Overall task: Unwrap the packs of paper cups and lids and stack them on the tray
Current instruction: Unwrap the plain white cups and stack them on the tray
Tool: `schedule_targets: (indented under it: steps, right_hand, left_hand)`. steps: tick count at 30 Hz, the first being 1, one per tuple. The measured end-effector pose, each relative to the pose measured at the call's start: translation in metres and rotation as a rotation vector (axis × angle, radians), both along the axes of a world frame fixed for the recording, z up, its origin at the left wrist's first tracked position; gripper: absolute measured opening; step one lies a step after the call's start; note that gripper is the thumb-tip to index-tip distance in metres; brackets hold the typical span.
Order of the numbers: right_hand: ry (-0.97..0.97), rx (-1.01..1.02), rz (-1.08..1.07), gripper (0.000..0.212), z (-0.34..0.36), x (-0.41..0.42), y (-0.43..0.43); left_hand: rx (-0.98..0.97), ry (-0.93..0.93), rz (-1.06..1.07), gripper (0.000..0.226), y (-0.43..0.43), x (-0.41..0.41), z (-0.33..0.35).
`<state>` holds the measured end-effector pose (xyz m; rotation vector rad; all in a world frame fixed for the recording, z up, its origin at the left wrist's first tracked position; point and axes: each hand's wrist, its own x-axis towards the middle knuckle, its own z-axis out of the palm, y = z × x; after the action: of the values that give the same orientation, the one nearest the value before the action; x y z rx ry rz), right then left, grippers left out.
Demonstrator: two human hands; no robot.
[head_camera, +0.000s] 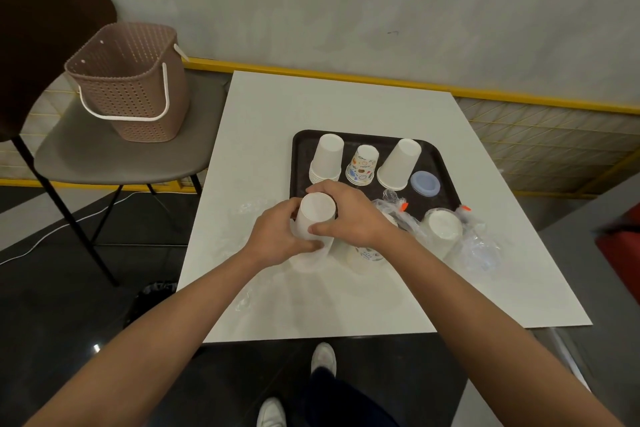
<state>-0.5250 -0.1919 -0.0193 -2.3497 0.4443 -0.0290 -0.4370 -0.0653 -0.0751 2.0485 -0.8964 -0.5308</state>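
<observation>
White cup stack [317,215], bottoms up, sits over the near-left corner of the tray [300,149]. Left hand [273,236] grips its lower part, right hand [349,215] wraps the upper part. Along the tray's far edge: plain stack [327,158], printed stack [363,165], second plain stack [398,163], blue lids [425,183]. Wrapped pack [443,230] at the tray's near-right corner. Tray is mid-desk [277,107].

You're in what looks like a café: black plastic serving tray [298,163] on a white square surface [311,107], grey-seated chair [104,156] left of that tray, yellow-trimmed tiled wall [536,135] behind it.
</observation>
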Motion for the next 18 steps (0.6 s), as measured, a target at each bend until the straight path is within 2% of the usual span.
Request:
schedule_targets:
  steps: [7,18]
  right_hand:
    - [-0.043,0.027,-0.011,0.060,0.009,0.002,-0.001]
    - [-0.209,0.080,-0.048,0.057,0.039,0.009,-0.011]
  left_hand:
    - [-0.024,-0.001,0.010,0.063,0.000,0.003,0.009]
    - [-0.093,0.018,-0.007,0.068,-0.008,0.016,0.045]
